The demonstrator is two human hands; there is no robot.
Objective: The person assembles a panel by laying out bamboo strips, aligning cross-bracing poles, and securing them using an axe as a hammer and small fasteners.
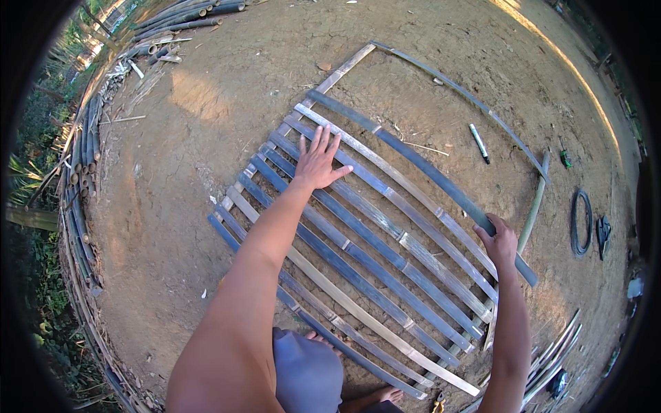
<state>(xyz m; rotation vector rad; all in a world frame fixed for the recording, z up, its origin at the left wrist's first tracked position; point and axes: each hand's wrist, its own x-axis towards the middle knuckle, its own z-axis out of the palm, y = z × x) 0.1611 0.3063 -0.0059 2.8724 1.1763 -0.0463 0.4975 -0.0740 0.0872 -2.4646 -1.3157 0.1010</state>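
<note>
Several bamboo slats lie side by side across two crosspieces, forming a slatted panel on the ground. My left hand point(318, 160) rests open on the upper left of the panel, its fingers spread and the tips on a pale slat point(407, 181). My right hand point(498, 242) is closed around a dark bamboo slat point(427, 167) near its right end, where the slat crosses the right crosspiece point(533, 210). The far end of that slat meets the left crosspiece point(348, 69). Beyond it, a thin slat point(444, 74) spans the tops of both crosspieces, with a wide gap between.
A marker pen point(479, 142) lies in the gap. To the right are a small green tool point(565, 159), a wire coil point(574, 221) and dark pliers point(604, 237). Orange-handled pliers point(438, 403) lie near my foot. Bamboo poles point(186, 19) and cut strips point(554, 358) lie around the edges.
</note>
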